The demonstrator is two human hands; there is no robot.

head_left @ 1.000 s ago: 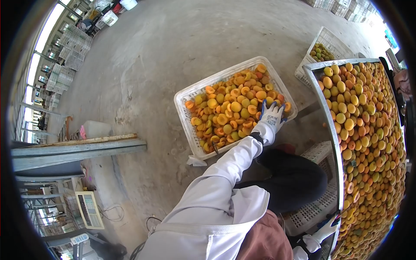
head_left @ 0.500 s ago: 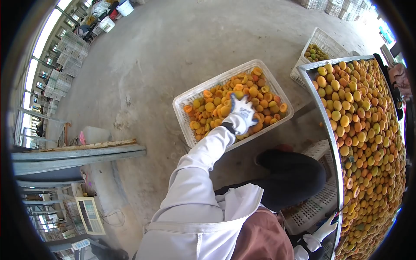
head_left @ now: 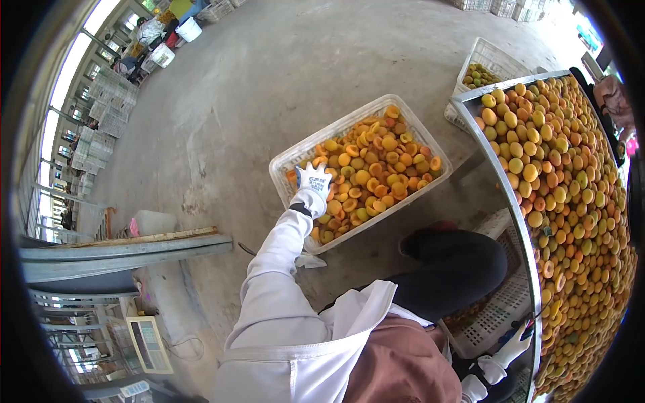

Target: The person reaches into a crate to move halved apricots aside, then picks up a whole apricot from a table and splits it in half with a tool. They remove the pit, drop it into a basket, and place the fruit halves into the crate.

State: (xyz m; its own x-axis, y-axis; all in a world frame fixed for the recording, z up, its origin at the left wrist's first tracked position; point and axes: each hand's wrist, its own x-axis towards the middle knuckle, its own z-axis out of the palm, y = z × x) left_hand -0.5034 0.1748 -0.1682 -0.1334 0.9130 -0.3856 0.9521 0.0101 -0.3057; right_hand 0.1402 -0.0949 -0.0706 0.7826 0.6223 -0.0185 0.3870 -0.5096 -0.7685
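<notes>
My left hand [head_left: 314,181], in a white glove with print on its back, lies on the apricot halves at the left end of a white plastic crate [head_left: 276,176]. Its fingers are a little apart and point down into the fruit. Orange and yellow apricot halves [head_left: 366,176] fill the crate, many with the hollow cut side up. At the lower right, my right hand [head_left: 514,344], also gloved, is closed on a thin, dark, pointed tool [head_left: 535,316] beside the metal rim of the sorting table. I cannot tell the tool's kind.
Whole apricots [head_left: 571,221] are heaped on the metal-rimmed table [head_left: 500,171] at right. Behind it stands a crate [head_left: 500,60] with greener fruit. Another crate [head_left: 497,312] sits under the table by my knee. A metal frame [head_left: 127,252] and a scale [head_left: 149,344] are at left.
My left hand has moved left across the crate, from the middle of the apricot halves to the left end. My right hand stays by the table rim with the tool.
</notes>
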